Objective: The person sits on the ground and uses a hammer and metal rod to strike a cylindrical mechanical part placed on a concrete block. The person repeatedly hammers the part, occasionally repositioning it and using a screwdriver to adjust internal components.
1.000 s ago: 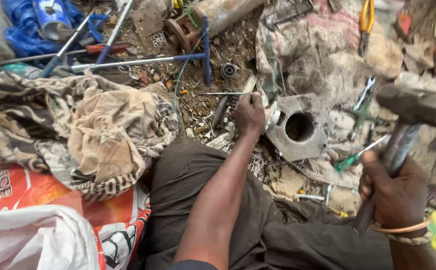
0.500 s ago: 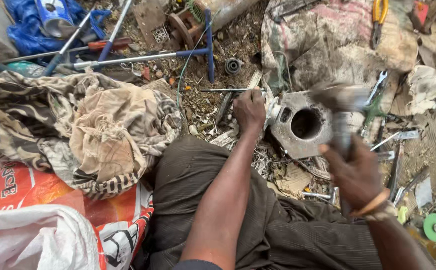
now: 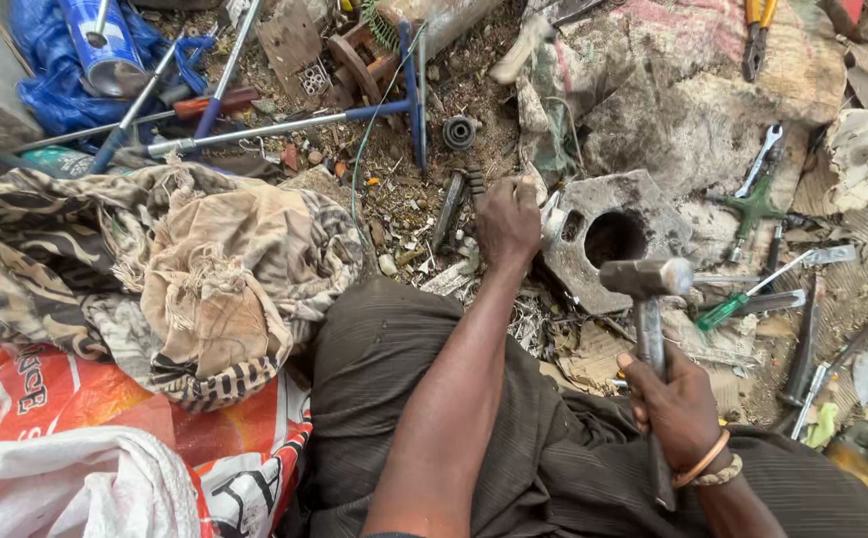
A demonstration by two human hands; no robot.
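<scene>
Fingers (image 3: 653,384) of the right hand (image 3: 675,408) are wrapped tight round the shaft of a hammer (image 3: 646,329), gripped low near its end; bangles sit on that wrist. Hammer head is a dull grey steel block, hanging just over the near edge of the metal casting (image 3: 608,234). Left hand (image 3: 509,221) is curled closed at the casting's left edge, knuckles up, apparently pinching a small tool or part against it; what's inside the grip is hidden, can't tell.

Casting lies flat on the dirt floor (image 3: 404,199), straight ahead of the knees: rough, pale grey, irregular outline, one big round bore through the middle.

Step in hand, as I read it: striking work on the casting, left hand steadying, right hand swinging. Next move calls for a square hit close to the left hand without clipping the knuckles, and the casting not skating on loose grit.

Surroundings:
- patterned rag (image 3: 165,269), soft, frayed, bunched at left
- orange printed sack (image 3: 105,418) with a white bag on it, lower left
- blue-handled steel rods (image 3: 285,125), long and thin
- green-handled screwdriver (image 3: 748,297) and a spanner (image 3: 758,159), right of the casting
- orange-handled pliers (image 3: 758,30), top right
- floor is soil, rust flakes, scrap bits
</scene>
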